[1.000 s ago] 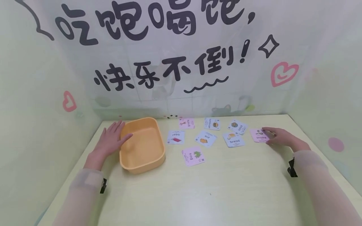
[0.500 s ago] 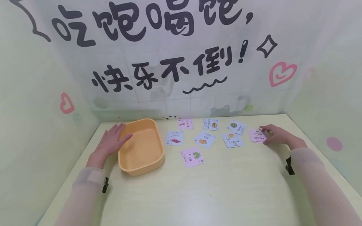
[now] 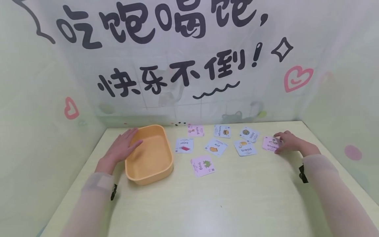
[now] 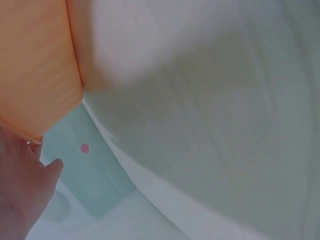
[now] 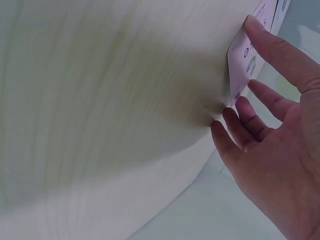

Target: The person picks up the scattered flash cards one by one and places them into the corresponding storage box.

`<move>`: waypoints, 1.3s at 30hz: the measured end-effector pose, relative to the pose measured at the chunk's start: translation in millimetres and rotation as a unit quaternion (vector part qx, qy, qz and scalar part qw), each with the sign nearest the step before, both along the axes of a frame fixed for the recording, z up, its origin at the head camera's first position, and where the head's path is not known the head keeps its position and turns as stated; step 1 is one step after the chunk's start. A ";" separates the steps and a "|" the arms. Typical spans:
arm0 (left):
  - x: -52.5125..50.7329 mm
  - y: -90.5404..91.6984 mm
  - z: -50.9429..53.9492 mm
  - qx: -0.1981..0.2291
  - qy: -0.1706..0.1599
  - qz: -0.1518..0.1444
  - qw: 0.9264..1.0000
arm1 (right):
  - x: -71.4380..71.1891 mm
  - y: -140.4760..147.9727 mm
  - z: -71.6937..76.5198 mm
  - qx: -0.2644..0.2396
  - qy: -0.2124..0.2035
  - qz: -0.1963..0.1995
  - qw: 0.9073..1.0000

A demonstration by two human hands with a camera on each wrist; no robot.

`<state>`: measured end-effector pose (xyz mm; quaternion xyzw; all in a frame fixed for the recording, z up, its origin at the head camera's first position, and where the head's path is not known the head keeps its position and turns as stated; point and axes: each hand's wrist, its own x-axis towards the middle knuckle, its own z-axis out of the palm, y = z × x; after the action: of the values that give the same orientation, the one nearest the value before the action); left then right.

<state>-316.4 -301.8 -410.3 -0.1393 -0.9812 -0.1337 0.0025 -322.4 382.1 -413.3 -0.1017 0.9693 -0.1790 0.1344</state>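
My left hand (image 3: 122,148) rests on the left rim of an orange rectangular bin (image 3: 151,154), fingers extended and thumb over the inside. The left wrist view shows the thumb side of that hand (image 4: 22,185) by the bin's corner. At the right, my right hand (image 3: 291,144) reaches over a pink "snake" card (image 3: 268,144). Its thumb and index finger stand wide apart and touch the card, which lies flat on the table. In the right wrist view the thumb is at one edge of the card (image 5: 240,72), while other fingertips touch the tabletop.
Between bin and right hand lie a pink "frog" card (image 3: 203,166), a "giraffe" card (image 3: 195,130) and several blue food cards, including "beef" (image 3: 184,145), "pie" (image 3: 216,146) and "bread" (image 3: 245,148). A printed sheet (image 3: 189,105) hangs behind the table (image 3: 183,207).
My right thumb and index finger have shifted slightly left over the snake card, covering more of it. The left hand has slid a little farther over the bin's rim. The other cards stay put.
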 end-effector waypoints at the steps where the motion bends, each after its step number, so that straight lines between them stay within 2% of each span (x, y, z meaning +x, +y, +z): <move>1: 0.2 0.7 -0.6 0.000 0.000 0.001 1.000 | 1.0 0.1 0.2 0.004 0.001 -0.008 1.000; 6: 2.6 6.4 0.6 0.004 0.001 0.006 1.000 | 7.4 1.4 1.0 -0.002 0.009 -0.038 0.999; 13: 5.8 12.3 1.9 -0.003 0.014 0.014 1.000 | 9.6 3.9 2.9 -0.032 0.038 -0.053 0.997; 16: 7.0 13.6 0.0 -0.002 0.021 0.016 1.000 | 9.0 4.9 8.1 -0.045 0.048 -0.058 0.996; 21: 9.9 17.4 -2.0 0.004 0.020 0.022 1.000 | 12.1 0.5 20.1 -0.100 0.042 -0.076 0.991; 25: 12.3 20.2 -1.5 -0.003 0.012 0.030 0.999 | 13.6 -8.1 28.3 -0.132 0.070 -0.081 0.986; 28: 12.9 20.4 -0.7 -0.010 0.021 0.023 0.999 | 13.1 -19.6 35.2 -0.161 0.076 -0.087 0.980; 33: 8.3 18.6 1.2 -0.023 0.046 -0.014 0.999 | 10.1 -52.3 48.4 -0.198 0.069 -0.082 0.974; 39: 0.7 15.2 -4.9 -0.009 0.036 -0.043 0.998 | 8.9 -107.6 63.8 -0.235 0.060 -0.049 0.969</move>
<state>-315.7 -286.6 -415.2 -0.1865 -0.9747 -0.1196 0.0308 -313.5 274.4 -349.5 -0.0932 0.9103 -0.4014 0.0391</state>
